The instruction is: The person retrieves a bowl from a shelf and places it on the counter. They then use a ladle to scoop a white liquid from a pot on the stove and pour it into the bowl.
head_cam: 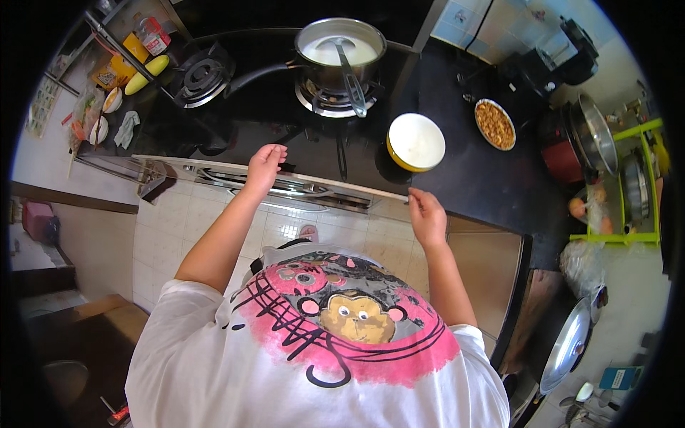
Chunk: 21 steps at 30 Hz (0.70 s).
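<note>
My left hand [265,167] hovers over the front edge of the black glass gas cooktop [262,134], its fingers curled together with nothing visible in them. At the cooktop's front right corner is my right hand [429,215], fingers bent; whether they touch the edge is unclear. Just beyond it sits a yellow bowl [416,142] with a white inside. A steel saucepan [341,67] of white liquid stands on the right burner [335,104], its dark handle pointing left. A grey ladle [350,80] leans in the pan, its handle hanging over the near rim.
The left burner [202,75] carries no pot. Left of it lie a yellow-green squash-like vegetable [146,75], small bowls and a cloth [127,129]. On the right counter are a dish of brown crumbly food [495,124], a dark red cooker [562,155] and a green rack [615,237].
</note>
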### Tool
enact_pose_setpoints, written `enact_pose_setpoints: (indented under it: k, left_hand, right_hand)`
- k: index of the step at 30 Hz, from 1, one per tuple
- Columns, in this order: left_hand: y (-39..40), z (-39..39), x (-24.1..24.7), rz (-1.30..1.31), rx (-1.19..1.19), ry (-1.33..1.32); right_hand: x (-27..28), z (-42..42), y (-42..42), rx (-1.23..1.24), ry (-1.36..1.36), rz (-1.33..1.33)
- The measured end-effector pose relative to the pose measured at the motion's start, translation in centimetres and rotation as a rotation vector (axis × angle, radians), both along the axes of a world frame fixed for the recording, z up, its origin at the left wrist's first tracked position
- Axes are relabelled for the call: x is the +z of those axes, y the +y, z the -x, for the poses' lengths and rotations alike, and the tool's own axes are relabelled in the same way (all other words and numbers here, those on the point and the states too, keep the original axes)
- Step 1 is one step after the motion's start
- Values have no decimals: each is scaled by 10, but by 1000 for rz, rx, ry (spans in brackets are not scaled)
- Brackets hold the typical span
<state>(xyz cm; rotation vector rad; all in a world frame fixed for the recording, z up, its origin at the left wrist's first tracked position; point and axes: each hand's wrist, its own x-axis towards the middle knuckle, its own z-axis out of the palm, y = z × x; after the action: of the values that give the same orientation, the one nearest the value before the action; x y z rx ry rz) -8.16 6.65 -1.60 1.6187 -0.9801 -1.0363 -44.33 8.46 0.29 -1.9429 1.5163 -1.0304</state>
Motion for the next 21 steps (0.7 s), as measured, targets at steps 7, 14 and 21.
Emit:
enact_pose_setpoints:
  k: [7, 14, 21]
  left_hand:
    - [-18, -35, -5, 432, -177, -859]
    - [-31, -68, -18, 355, -268, -1136]
    - [-32, -66, -11, 331, -290, -1111]
  right_hand:
    - [6, -51, -25, 105, 108, 114]
    - [6, -94, -43, 67, 111, 224]
    - [18, -116, -60, -79, -153, 25]
